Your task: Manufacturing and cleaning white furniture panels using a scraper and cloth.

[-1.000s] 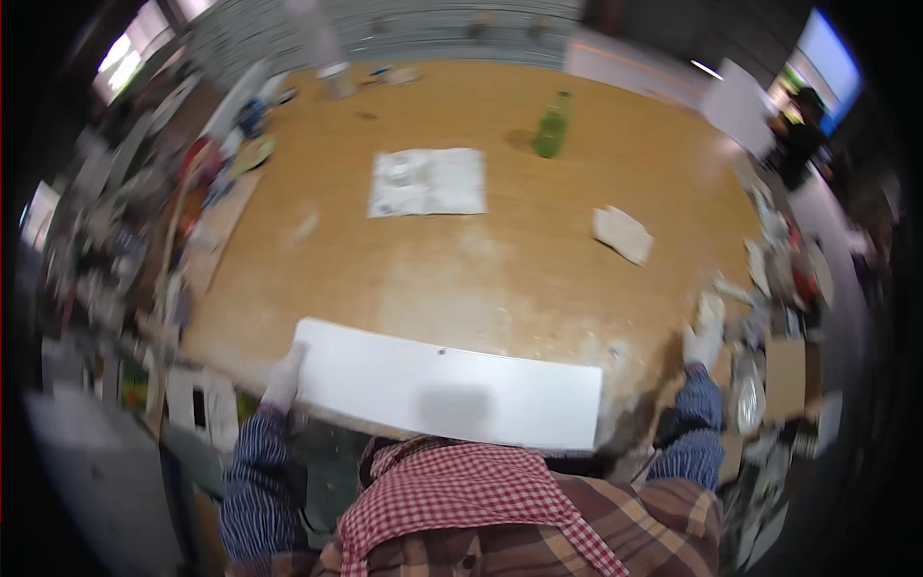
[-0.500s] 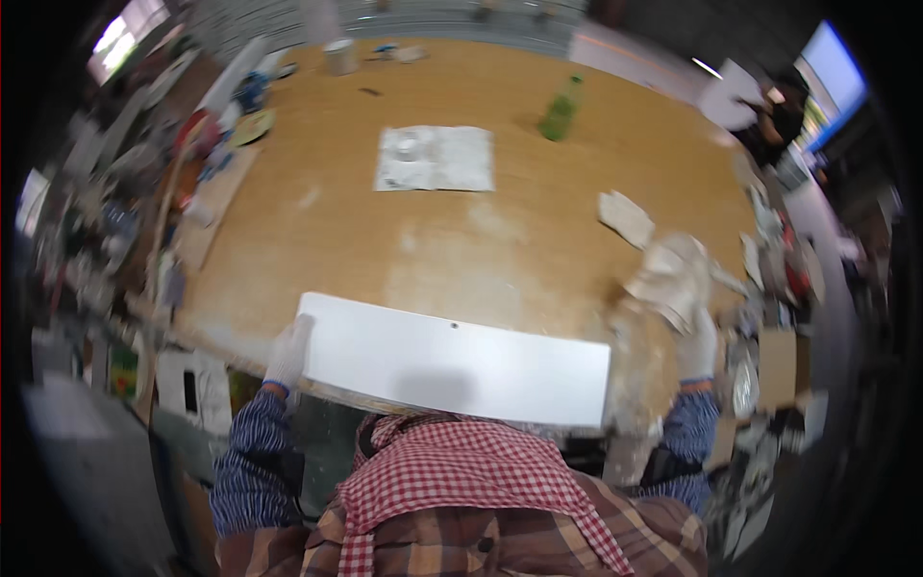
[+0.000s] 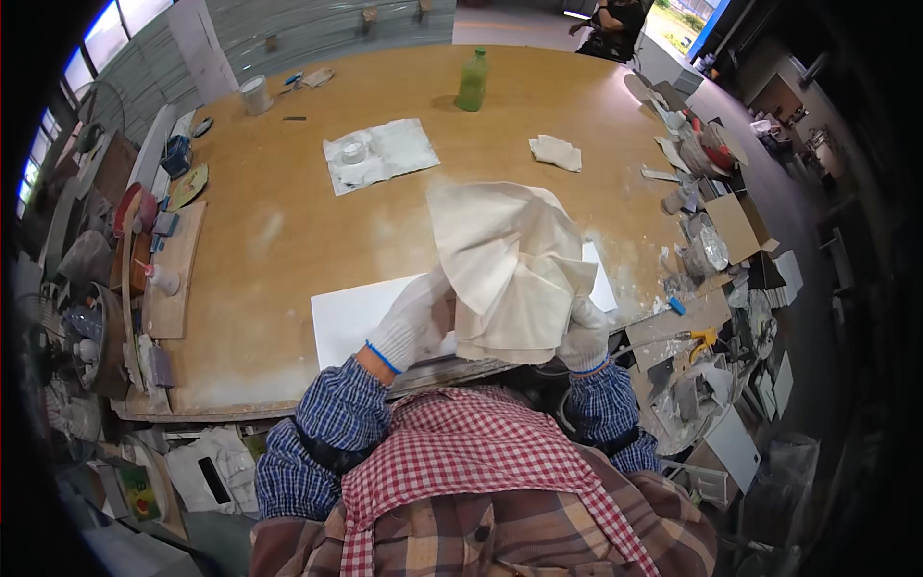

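A cream cloth (image 3: pixel 510 260) hangs in loose folds between my two gloved hands, over the near edge of the wooden table. My left hand (image 3: pixel 419 310), in a white knit glove, is closed on the cloth's left side; its fingertips are partly behind the fabric. On the lower right side my right hand (image 3: pixel 584 337) grips the cloth too, its fingers partly covered. Under the cloth lies a flat white panel (image 3: pixel 351 313), showing to the left and at the right end; its middle is hidden.
The wooden table (image 3: pixel 260 308) bears a green bottle (image 3: pixel 472 82), a smaller folded cloth (image 3: pixel 556 153), a white sheet (image 3: pixel 399 154) with a small round container, and a white tub (image 3: pixel 256 95). Clutter and a yellow-handled air gun (image 3: pixel 705 338) lie right. A person (image 3: pixel 613 27) is far off.
The cloth has come from the table's right side to in front of me. My left hand has left the panel's left end and taken hold of the cloth. The view has turned right.
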`<state>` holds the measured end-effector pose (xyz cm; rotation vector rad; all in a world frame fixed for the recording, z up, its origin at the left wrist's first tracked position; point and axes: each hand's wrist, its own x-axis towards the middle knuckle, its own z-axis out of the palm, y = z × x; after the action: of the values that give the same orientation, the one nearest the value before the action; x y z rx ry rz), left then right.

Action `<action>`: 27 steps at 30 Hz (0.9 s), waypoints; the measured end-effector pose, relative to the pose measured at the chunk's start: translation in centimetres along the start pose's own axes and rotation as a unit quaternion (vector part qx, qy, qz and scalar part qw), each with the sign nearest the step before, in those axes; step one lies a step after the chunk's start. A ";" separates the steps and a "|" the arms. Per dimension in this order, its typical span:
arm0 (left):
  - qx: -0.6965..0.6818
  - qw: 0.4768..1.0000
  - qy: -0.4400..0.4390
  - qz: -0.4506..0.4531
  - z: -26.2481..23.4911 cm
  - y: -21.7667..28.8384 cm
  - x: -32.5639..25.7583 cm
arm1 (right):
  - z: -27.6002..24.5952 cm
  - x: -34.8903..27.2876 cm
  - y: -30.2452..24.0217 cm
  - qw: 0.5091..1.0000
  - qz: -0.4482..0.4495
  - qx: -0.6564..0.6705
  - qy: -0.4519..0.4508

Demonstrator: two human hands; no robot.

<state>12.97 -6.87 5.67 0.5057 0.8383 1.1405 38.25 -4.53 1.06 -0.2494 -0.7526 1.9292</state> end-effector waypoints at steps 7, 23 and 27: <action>0.260 0.962 -0.052 0.063 0.2 4.1 -6.2 | -0.4 -6.2 3.1 0.905 -0.085 -0.349 0.226; 0.274 0.905 -0.326 -0.017 11.1 -2.3 1.7 | 7.1 -13.9 -1.0 0.935 -0.187 -0.108 0.281; 0.262 0.923 -0.268 -0.090 11.7 -6.1 7.0 | 5.3 -23.3 -9.3 0.735 -0.326 -0.254 0.537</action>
<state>27.01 -1.86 6.04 1.1041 0.6782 0.5466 53.60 -24.12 7.31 -1.1518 -0.4236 0.6250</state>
